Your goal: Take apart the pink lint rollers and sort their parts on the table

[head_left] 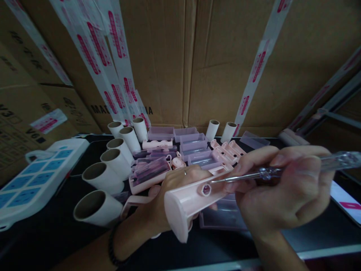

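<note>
Starting at the left edge, we've got a white power strip (36, 177) with blue sockets lying on the black table (56, 222). Next to it runs a curved row of white cardboard tubes (103, 176), all hollow as far as we can see. Past those sit clear lilac plastic trays (193, 145); the one in a pink base (148, 174) has dark lilac pieces in it, too blurry to name.

Our left hand (166, 199) comes up from the bottom with a dark wristband, fingers wrapped tight around a pink plastic handle (188, 199), held just above the table near the middle. Our right hand (284, 188) pinches a clear-handled screwdriver (282, 171) between thumb and fingers, the shaft lying nearly level with its tip at the hexagonal hole (206, 189) in the handle.

Behind everything are cardboard boxes (180, 60) with white-and-pink tape (113, 75); we can only read "MA" and "IA" on the print.
</note>
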Action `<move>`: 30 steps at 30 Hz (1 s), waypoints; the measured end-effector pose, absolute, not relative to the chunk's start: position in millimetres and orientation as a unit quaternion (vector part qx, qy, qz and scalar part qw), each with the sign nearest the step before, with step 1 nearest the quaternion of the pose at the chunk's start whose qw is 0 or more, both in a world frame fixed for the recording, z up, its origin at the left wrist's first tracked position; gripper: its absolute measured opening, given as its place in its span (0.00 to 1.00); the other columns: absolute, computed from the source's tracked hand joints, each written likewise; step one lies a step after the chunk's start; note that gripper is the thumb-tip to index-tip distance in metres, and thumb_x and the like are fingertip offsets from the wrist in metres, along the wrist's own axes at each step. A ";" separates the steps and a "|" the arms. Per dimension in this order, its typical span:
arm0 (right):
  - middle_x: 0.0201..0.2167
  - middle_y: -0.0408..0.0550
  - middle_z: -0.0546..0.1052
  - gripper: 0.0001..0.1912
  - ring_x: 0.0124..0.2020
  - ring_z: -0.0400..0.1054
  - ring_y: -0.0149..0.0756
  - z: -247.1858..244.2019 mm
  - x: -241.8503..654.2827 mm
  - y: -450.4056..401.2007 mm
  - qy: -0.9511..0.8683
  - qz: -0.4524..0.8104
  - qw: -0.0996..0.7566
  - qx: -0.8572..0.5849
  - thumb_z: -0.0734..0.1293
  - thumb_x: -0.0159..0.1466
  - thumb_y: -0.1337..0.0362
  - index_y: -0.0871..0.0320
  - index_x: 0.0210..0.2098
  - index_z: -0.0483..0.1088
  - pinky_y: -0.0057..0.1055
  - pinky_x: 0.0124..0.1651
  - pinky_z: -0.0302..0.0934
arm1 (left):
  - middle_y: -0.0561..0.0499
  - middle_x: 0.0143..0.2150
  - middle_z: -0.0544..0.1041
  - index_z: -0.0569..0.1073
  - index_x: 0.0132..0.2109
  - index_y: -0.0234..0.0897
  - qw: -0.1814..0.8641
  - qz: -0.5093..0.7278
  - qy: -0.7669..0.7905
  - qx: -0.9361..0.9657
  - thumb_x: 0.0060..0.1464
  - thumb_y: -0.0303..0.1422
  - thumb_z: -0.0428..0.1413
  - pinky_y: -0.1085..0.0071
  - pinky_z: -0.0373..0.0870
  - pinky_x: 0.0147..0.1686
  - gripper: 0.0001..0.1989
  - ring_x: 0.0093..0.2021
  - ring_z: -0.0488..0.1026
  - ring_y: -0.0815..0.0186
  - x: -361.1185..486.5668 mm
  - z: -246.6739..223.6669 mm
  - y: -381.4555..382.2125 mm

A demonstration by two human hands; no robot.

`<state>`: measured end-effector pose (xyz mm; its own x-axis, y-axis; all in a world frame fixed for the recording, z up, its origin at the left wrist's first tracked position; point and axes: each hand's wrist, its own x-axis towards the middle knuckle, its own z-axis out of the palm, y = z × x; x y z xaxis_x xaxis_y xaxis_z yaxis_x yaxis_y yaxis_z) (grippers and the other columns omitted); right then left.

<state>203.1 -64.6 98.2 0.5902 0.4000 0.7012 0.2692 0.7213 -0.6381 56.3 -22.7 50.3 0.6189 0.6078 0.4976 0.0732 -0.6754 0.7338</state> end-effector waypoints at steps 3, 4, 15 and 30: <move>0.17 0.39 0.68 0.12 0.13 0.67 0.35 100.0 206.2 -64.6 -0.455 0.078 0.811 -0.361 0.57 0.74 0.62 0.50 0.33 0.63 0.29 0.13 0.54 | 0.47 0.38 0.80 0.76 0.45 0.39 0.325 0.394 0.175 0.842 0.56 0.34 0.61 0.66 0.74 0.42 0.09 0.37 0.77 0.61 55.1 46.6 -19.2; 0.17 0.39 0.69 0.12 0.13 0.67 0.34 100.8 207.6 -64.1 -0.458 0.098 0.810 -0.352 0.57 0.73 0.62 0.50 0.33 0.63 0.28 0.12 0.53 | 0.47 0.38 0.80 0.76 0.45 0.39 0.322 0.395 0.176 0.842 0.55 0.32 0.61 0.66 0.74 0.41 0.10 0.37 0.77 0.61 54.9 46.9 -18.2; 0.23 0.36 0.73 0.10 0.13 0.66 0.26 105.1 227.1 -53.4 -0.565 0.288 0.719 -0.286 0.57 0.75 0.56 0.52 0.38 0.60 0.22 0.15 0.61 | 0.51 0.35 0.78 0.70 0.41 0.37 0.318 0.368 0.143 0.862 0.51 0.31 0.58 0.70 0.72 0.35 0.09 0.32 0.77 0.64 49.9 48.6 -13.3; 0.22 0.35 0.72 0.13 0.13 0.64 0.26 109.7 233.4 -54.3 -0.591 0.347 0.655 -0.317 0.59 0.73 0.49 0.50 0.38 0.59 0.23 0.15 0.61 | 0.52 0.37 0.79 0.73 0.36 0.38 0.207 0.333 0.143 0.909 0.46 0.29 0.55 0.67 0.70 0.38 0.07 0.33 0.77 0.63 49.0 60.8 -17.4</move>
